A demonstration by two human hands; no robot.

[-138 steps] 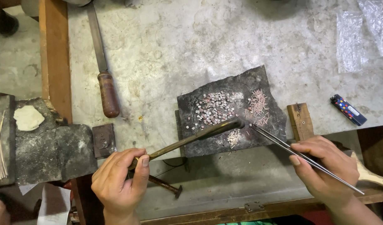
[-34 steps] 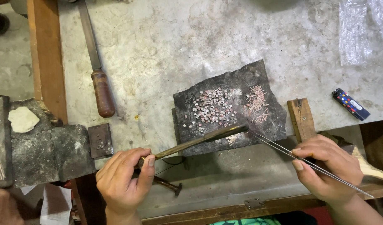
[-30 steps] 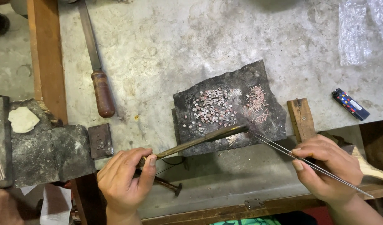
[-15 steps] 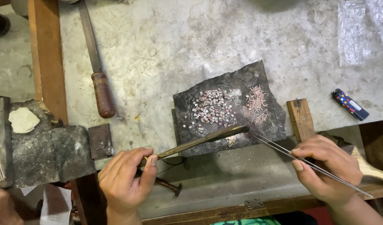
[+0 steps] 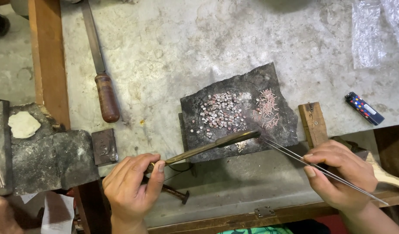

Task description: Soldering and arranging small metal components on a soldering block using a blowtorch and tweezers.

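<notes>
Left hand (image 5: 132, 190) gripping the brass torch pipe (image 5: 212, 146), right hand (image 5: 340, 173) pinching long tweezers (image 5: 321, 170), tips meeting at six o'clock on the charred block (image 5: 234, 113) — one nudge could scatter those tiny beads (image 5: 219, 115)

i count two hands of mine at the near edge: one left hand (image 5: 132, 186) and one right hand (image 5: 338, 173). there is one brass-coloured torch pipe (image 5: 210, 146) and one pair of long tweezers (image 5: 321, 170). one dark slab (image 5: 236, 110) sits in the middle, bearing two heaps too many to count: small round pieces (image 5: 219, 115) and thin copper-coloured bits (image 5: 266, 106). far left i see one file with a wooden handle (image 5: 102, 71); at the right, one lighter (image 5: 364, 108).
</notes>
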